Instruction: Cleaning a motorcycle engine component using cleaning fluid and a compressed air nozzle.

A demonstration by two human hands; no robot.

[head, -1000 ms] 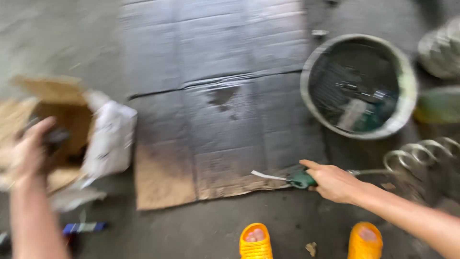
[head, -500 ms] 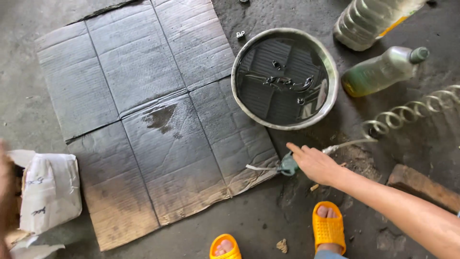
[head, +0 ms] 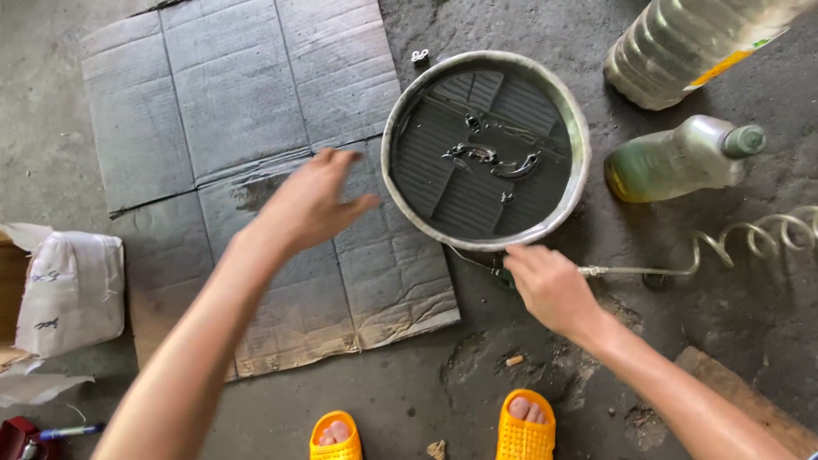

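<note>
Now the right hand (head: 550, 285) is closed around a small green-handled tool (head: 503, 274) on the concrete, just near of the round basin (head: 579, 136). The left hand (head: 311, 204) hovers open and empty, fingers spread, over the flattened cardboard (head: 213, 102) left of that basin, where dark metal parts (head: 490, 160) lie.

Grey concrete floor (head: 682, 341), flattened cardboard (head: 213, 111), daylight

Left hand (head: 311, 204) spread, right hand (head: 550, 285) curled
</note>
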